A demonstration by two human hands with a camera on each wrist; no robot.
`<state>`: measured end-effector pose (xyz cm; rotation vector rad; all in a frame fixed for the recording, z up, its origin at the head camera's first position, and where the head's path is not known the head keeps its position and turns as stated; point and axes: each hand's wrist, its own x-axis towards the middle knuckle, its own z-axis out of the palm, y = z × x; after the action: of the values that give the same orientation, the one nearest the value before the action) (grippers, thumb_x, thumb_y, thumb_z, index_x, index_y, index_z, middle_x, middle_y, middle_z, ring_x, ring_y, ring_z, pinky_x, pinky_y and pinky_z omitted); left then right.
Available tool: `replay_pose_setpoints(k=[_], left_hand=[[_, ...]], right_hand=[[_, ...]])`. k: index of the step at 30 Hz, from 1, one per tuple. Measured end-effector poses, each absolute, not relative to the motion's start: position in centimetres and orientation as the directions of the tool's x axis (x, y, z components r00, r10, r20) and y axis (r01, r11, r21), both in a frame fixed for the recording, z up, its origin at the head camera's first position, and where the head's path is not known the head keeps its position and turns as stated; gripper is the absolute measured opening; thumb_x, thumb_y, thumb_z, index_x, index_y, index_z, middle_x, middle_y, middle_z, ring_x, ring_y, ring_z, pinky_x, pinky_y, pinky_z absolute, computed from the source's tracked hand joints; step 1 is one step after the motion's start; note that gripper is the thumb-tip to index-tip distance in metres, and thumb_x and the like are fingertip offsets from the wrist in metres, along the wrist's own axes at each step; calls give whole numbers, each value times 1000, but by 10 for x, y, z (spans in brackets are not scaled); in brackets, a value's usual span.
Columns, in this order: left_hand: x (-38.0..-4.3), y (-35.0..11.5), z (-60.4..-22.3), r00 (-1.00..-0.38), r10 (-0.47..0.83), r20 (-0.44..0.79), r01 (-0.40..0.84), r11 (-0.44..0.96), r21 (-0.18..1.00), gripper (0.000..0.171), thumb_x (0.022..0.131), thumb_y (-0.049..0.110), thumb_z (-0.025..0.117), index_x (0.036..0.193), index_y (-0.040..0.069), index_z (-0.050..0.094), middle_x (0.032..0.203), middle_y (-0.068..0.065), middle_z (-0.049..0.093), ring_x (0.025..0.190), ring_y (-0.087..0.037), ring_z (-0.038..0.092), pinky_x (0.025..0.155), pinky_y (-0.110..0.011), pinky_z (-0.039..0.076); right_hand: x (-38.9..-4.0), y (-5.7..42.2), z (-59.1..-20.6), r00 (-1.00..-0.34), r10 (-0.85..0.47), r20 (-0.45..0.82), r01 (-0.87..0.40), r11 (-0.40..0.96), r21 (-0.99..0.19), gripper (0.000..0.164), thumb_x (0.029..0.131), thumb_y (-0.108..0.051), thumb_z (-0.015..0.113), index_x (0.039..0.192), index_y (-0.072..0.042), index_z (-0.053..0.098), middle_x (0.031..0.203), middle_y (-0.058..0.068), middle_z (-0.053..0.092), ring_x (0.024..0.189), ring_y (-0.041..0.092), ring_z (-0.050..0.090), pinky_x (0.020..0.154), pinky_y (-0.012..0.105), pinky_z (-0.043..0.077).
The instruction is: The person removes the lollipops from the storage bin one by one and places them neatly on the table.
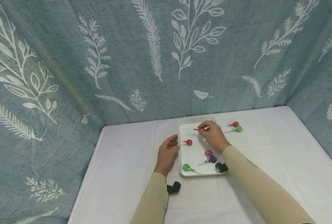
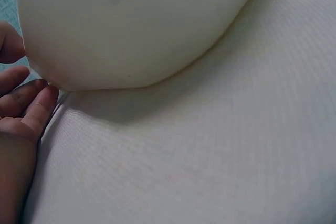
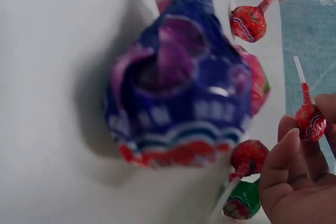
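Observation:
My right hand (image 1: 213, 133) pinches a red-wrapped lollipop (image 3: 311, 121) between thumb and fingertips, over the far part of a white tray (image 1: 194, 121). In the right wrist view its white stick points up. My left hand (image 1: 167, 155) is at the tray's left side, its fingertips touching the edge in the left wrist view. Inside the tray lie a red lollipop (image 1: 189, 142) near the left hand, a pinkish-red one (image 1: 208, 153) beside a purple one (image 1: 212, 159), and a green one (image 1: 186, 167) in the near left corner.
Right of the tray, another red lollipop (image 1: 235, 123) and a green one (image 1: 238, 128) lie together on the white tablecloth (image 1: 126, 149). A blue-green leaf-patterned curtain (image 1: 166, 93) hangs behind the table and at its sides. Black wrist devices (image 1: 221, 167) sit by both sleeves.

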<state>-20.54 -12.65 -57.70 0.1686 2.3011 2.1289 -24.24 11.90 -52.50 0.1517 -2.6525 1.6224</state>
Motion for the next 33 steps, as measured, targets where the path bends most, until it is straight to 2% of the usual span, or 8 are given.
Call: replay_pose_setpoints(k=[3, 7, 15, 26, 33], left_hand=[[-205, -127, -577, -994, 80, 70, 77, 85, 993, 49, 103, 5, 65, 151, 4, 62, 147, -9, 66, 136, -24, 62, 112, -31, 53], [-204, -128, -577, -994, 81, 68, 75, 98, 992, 49, 103, 6, 65, 152, 6, 62, 147, -7, 66, 136, -22, 62, 111, -31, 53], [-203, -130, -578, -994, 83, 76, 85, 110, 990, 49, 103, 6, 65, 151, 7, 63, 147, -7, 67, 136, -22, 62, 111, -31, 52], [-201, -133, -579, -994, 83, 70, 80, 114, 990, 49, 102, 6, 65, 151, 7, 63, 147, -7, 67, 136, -23, 62, 112, -31, 52], [-199, -133, -578, -994, 84, 74, 83, 116, 990, 48, 102, 6, 65, 150, 8, 63, 146, -6, 67, 136, -22, 62, 112, -31, 53]], right_hand=[[-241, 121, -522, -995, -65, 79, -100, 465, -880, 11, 104, -6, 72, 113, -2, 74, 120, 16, 64, 104, 32, 65, 88, 44, 57], [-239, 124, -517, -997, -47, 61, -75, 468, -880, 14, 104, -5, 72, 117, -2, 73, 122, 15, 65, 105, 31, 66, 89, 42, 57], [-235, 129, -511, -1000, -16, 7, -14, 441, -897, 20, 105, -7, 70, 125, -1, 69, 118, 16, 68, 93, 26, 69, 70, 31, 58], [-230, 137, -511, -1000, 19, 18, -7, 470, -883, 19, 107, -11, 69, 124, -3, 71, 123, 15, 67, 104, 30, 66, 85, 41, 58], [-226, 146, -511, -999, 23, 33, -19, 452, -892, 23, 108, -14, 67, 127, -1, 71, 131, 18, 62, 109, 33, 63, 86, 42, 58]])
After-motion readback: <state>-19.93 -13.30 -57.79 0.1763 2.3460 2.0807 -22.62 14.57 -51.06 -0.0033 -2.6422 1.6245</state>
